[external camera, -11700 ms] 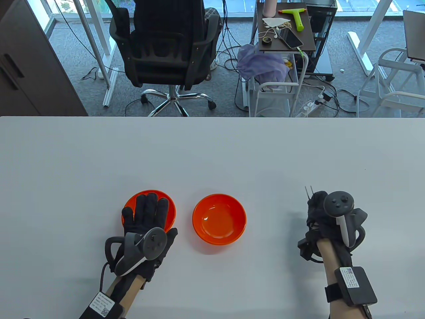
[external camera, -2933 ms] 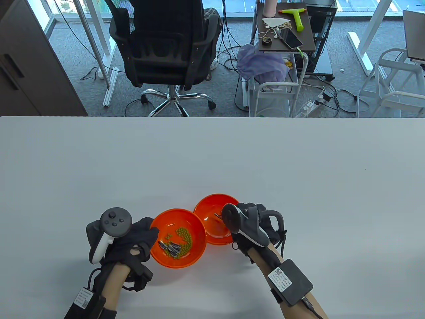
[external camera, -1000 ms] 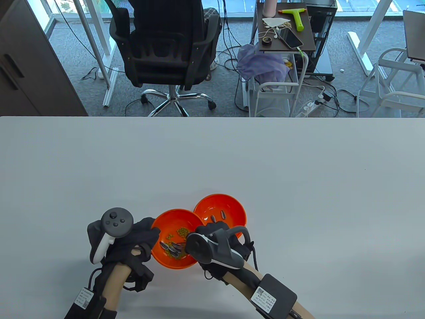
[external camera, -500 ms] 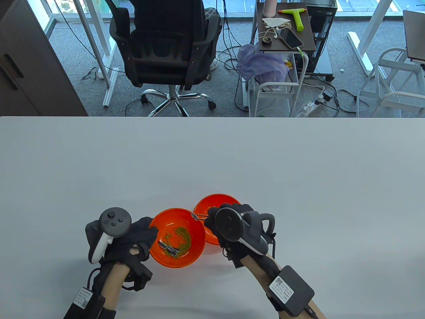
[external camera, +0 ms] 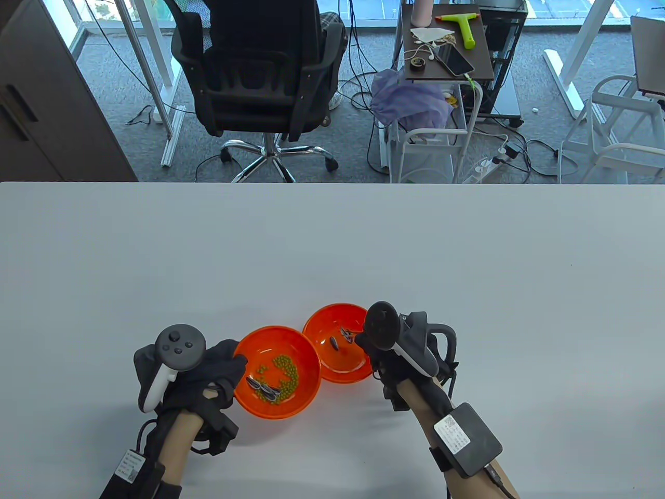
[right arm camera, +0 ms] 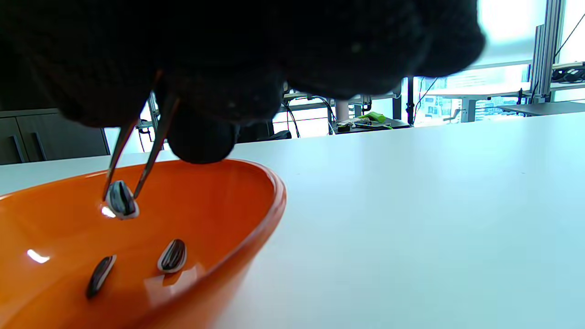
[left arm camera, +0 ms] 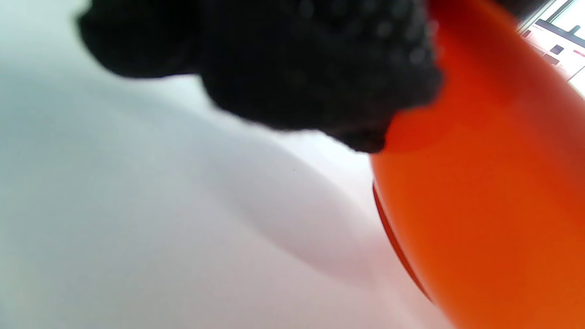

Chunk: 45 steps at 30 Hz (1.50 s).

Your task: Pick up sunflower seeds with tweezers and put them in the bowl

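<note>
Two orange bowls stand side by side. The left bowl (external camera: 306, 348) holds green peas (external camera: 287, 371) and a few striped sunflower seeds (external camera: 262, 389). My left hand (external camera: 208, 374) grips its left rim; its fingers (left arm camera: 320, 68) show against the bowl's wall (left arm camera: 480, 205) in the left wrist view. My right hand (external camera: 387, 353) holds metal tweezers (right arm camera: 137, 146) over the right bowl (external camera: 317, 325). The tweezer tips pinch one seed (right arm camera: 121, 204) just above the bowl's inside (right arm camera: 219, 201). Two seeds (right arm camera: 172, 256) lie on its bottom.
The white table (external camera: 332, 244) stretches far and to both sides of the bowls. A black office chair (external camera: 260, 78) and a small cart (external camera: 447, 47) stand on the floor beyond the far edge.
My right hand has carried a seed in the tweezers from the left bowl to over the right bowl. My left hand has kept its hold on the left bowl.
</note>
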{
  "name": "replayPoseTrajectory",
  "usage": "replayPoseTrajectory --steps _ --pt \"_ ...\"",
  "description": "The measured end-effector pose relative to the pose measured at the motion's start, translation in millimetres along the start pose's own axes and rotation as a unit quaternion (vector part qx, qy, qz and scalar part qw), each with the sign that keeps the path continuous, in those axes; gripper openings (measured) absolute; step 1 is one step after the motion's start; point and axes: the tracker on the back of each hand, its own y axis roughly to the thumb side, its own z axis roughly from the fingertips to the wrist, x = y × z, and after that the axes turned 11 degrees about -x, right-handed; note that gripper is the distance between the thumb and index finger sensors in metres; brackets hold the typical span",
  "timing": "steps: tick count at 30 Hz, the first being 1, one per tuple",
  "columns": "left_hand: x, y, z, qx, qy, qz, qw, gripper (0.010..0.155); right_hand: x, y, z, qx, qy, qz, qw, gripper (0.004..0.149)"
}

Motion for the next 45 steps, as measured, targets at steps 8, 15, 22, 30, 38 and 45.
replayPoseTrajectory --steps 8,15,22,30,38,45 --pt "0 0 0 0.001 0.001 0.000 1.000 0.047 -11 4 1 0.000 0.001 0.043 0.999 0.041" --pt "0 0 0 0.001 0.000 0.000 1.000 0.047 -2 5 4 0.003 -0.011 0.007 1.000 0.042" --pt "0 0 0 0.002 0.000 0.001 1.000 0.047 12 13 14 0.034 -0.025 -0.073 0.996 0.042" --pt "1 2 1 0.008 -0.001 0.001 1.000 0.047 18 45 43 0.127 -0.032 -0.111 0.985 0.042" --pt "6 7 3 0.017 -0.005 -0.005 1.000 0.047 3 77 74 0.200 -0.020 -0.077 0.976 0.042" --pt "7 8 4 0.020 -0.006 -0.007 1.000 0.047 -8 84 81 0.217 -0.014 -0.064 0.974 0.043"
